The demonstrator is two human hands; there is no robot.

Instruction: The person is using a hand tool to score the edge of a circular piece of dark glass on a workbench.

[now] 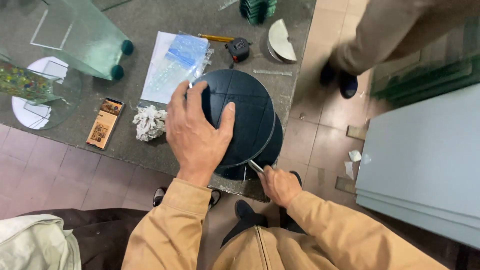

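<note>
The left hand (196, 131) lies spread flat, palm down, on the top dark disc (245, 115) at the bench (150, 20) edge. A second dark disc (272, 145) lies under it, jutting out toward the person. The right hand (279, 185) is closed around a thin metal tool (255, 166), its tip touching the discs' near rim. A crumpled rag (149, 122) and a phone (105, 123) lie to the left; a tape measure (239, 50) sits beyond the discs.
</note>
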